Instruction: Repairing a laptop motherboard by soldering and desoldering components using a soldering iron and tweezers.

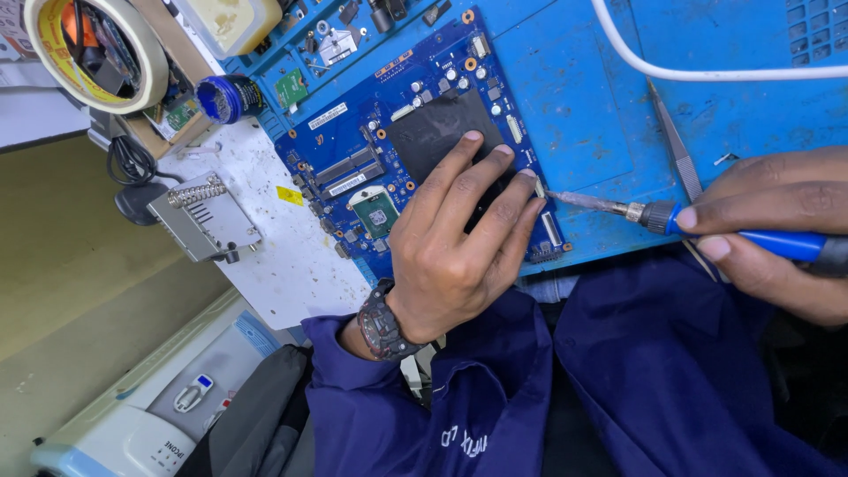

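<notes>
In the head view, the left hand (455, 234) lies flat on a blue circuit board (415, 132), its fingers spread slightly and pressing the board to the blue mat (601, 106). The right hand (777, 221) pinches a blue-handled soldering iron (698, 221); its long axis runs nearly level, and the tip points left at the board's right edge.

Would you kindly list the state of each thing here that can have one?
Circuit board: flat on the blue mat, pressed down.
Left hand: fingers spread on the board.
Right hand: closed round the soldering iron.
Soldering iron: held, tip at the board's edge.
Tweezers: lying unused.
Tape roll: lying flat.
</notes>
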